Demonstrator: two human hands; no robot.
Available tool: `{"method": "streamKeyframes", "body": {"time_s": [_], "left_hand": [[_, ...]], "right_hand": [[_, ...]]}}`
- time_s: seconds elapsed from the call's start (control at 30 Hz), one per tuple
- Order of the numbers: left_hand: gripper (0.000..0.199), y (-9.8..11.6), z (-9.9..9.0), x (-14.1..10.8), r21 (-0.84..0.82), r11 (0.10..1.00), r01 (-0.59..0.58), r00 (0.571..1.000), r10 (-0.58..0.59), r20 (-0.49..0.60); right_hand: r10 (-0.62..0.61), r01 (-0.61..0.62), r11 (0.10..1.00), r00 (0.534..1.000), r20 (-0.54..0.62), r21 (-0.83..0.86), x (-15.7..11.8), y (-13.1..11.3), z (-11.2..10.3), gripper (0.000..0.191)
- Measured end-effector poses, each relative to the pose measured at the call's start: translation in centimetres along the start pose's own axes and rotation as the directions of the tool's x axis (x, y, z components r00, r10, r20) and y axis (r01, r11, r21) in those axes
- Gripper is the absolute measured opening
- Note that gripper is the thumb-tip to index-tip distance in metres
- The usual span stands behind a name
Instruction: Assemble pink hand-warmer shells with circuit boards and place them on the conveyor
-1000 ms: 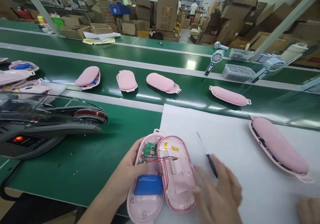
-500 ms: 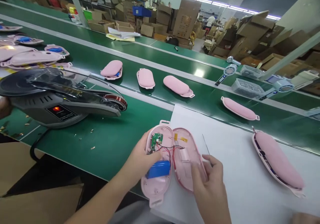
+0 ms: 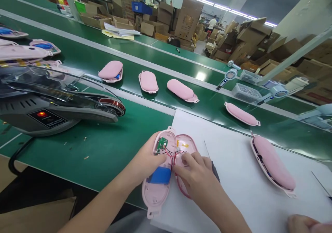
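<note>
Steadying by left hand [image 3: 146, 162]: clamped on the left rim of the open pink base shell [image 3: 155, 200], thumb over the inside.
Right hand [image 3: 197, 172]: fingers bent over the inner face of the pink cover shell [image 3: 188, 139], close to the red and black wires [image 3: 169, 153]; whether they pinch a wire cannot be told.
Shell position: both halves side by side at the near edge of the green worktop [image 3: 135, 139], the cover over the white sheet [image 3: 228, 153]; whether they touch the sheet is unclear.
Found done: circuit board [image 3: 162, 144] and blue battery pack [image 3: 160, 176] lie in the base; wires span both halves; yellow tape [image 3: 183, 145] shows in the cover.
Found outstanding: halves not closed together, in this judgement; wires loose across the gap.
Screwdriver [image 3: 215, 172]: lies on the sheet beyond the right hand, not in use.
Change from half a second ago: the right hand has left the cover's outer edge for its interior; the screwdriver's handle is now exposed; the left hand keeps its hold.
</note>
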State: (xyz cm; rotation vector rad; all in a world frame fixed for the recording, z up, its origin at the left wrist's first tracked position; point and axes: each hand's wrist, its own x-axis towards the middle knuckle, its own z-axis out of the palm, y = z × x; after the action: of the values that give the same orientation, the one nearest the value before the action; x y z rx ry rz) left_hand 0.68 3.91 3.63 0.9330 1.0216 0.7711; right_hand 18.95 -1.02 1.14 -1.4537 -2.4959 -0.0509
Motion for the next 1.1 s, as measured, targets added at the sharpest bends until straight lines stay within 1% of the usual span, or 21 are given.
{"method": "streamKeyframes", "body": {"time_s": [0.1, 0.13, 0.17, 0.23, 0.3, 0.37, 0.43, 0.47, 0.57, 0.63, 0.67, 0.73, 0.8, 0.87, 0.97, 1.03, 1.1], "left_hand": [[0.063, 0.0, 0.0, 0.1, 0.001, 1.000, 0.017, 1.000, -0.017, 0.011], [0.063, 0.0, 0.1, 0.1, 0.014, 1.000, 0.009, 1.000, -0.009, 0.001], [0.063, 0.1, 0.1, 0.0, 0.039, 0.999, -0.003, 1.000, 0.003, -0.015], [0.062, 0.1, 0.3, -0.2, 0.118, 0.993, -0.020, 0.998, 0.026, -0.050], [0.062, 0.2, 0.4, -0.5, 0.199, 0.980, -0.010, 0.997, 0.025, -0.075], [0.062, 0.1, 0.4, -0.9, 0.267, 0.964, 0.000, 0.993, 0.032, -0.115], [0.061, 0.0, 0.6, -1.4, 0.315, 0.949, -0.011, 0.983, 0.068, -0.171], [0.061, -0.1, 0.7, -1.6, 0.335, 0.942, -0.026, 0.977, 0.095, -0.193], [0.060, -0.5, 1.2, -2.2, 0.400, 0.914, -0.067, 0.961, 0.166, -0.219], [0.059, -0.6, 1.6, -2.3, 0.462, 0.882, -0.088, 0.947, 0.218, -0.235], [0.059, -0.5, 1.7, -2.2, 0.481, 0.871, -0.097, 0.943, 0.234, -0.234], [0.057, -0.3, 1.7, -1.9, 0.473, 0.874, -0.106, 0.950, 0.230, -0.213], [0.056, 0.1, 1.4, -1.5, 0.436, 0.895, -0.097, 0.969, 0.185, -0.164], [0.056, 0.6, 1.0, -1.2, 0.411, 0.908, -0.084, 0.981, 0.147, -0.125], [0.056, 1.0, 0.1, -1.1, 0.374, 0.922, -0.102, 0.985, 0.146, -0.093], [0.056, 1.1, -0.2, -1.1, 0.333, 0.937, -0.102, 0.986, 0.139, -0.089], [0.057, 1.1, -0.3, -1.3, 0.304, 0.948, -0.089, 0.989, 0.120, -0.085]], "right_hand": [[-0.042, 0.043, 0.988, 0.999, -0.009, 0.148, 1.0, 0.6, -0.4, 0.024], [-0.033, 0.030, 0.975, 0.999, 0.008, 0.218, 1.5, 0.7, -0.8, 0.024], [-0.002, -0.011, 0.958, 0.999, 0.044, 0.285, 1.9, 0.6, -1.2, 0.024], [0.103, -0.149, 0.912, 0.985, 0.139, 0.383, 2.8, 0.5, -1.9, 0.021], [0.212, -0.275, 0.867, 0.958, 0.190, 0.416, 3.4, 0.3, -2.3, 0.019], [0.276, -0.307, 0.852, 0.952, 0.134, 0.425, 3.5, 0.2, -2.2, 0.018], [0.317, -0.295, 0.839, 0.948, 0.030, 0.457, 3.3, 0.0, -1.6, 0.016], [0.344, -0.291, 0.835, 0.938, -0.031, 0.468, 3.2, -0.1, -1.2, 0.016], [0.435, -0.304, 0.834, 0.876, -0.210, 0.461, 2.6, -0.8, -0.4, 0.018], [0.488, -0.332, 0.816, 0.834, -0.257, 0.473, 2.4, -1.3, -0.3, 0.019], [0.507, -0.339, 0.794, 0.828, -0.240, 0.505, 2.4, -1.6, -0.4, 0.019], [0.520, -0.342, 0.718, 0.842, -0.141, 0.606, 2.6, -2.0, -0.9, 0.018], [0.498, -0.352, 0.614, 0.867, -0.001, 0.706, 3.2, -2.1, -1.6, 0.019], [0.473, -0.403, 0.505, 0.869, 0.146, 0.763, 3.9, -1.9, -2.3, 0.021], [0.418, -0.494, 0.349, 0.843, 0.339, 0.796, 4.9, -1.3, -3.1, 0.025], [0.373, -0.540, 0.244, 0.819, 0.437, 0.805, 5.5, -0.9, -3.6, 0.023], [0.336, -0.586, 0.165, 0.790, 0.513, 0.794, 6.1, -0.8, -3.9, 0.018]]}}
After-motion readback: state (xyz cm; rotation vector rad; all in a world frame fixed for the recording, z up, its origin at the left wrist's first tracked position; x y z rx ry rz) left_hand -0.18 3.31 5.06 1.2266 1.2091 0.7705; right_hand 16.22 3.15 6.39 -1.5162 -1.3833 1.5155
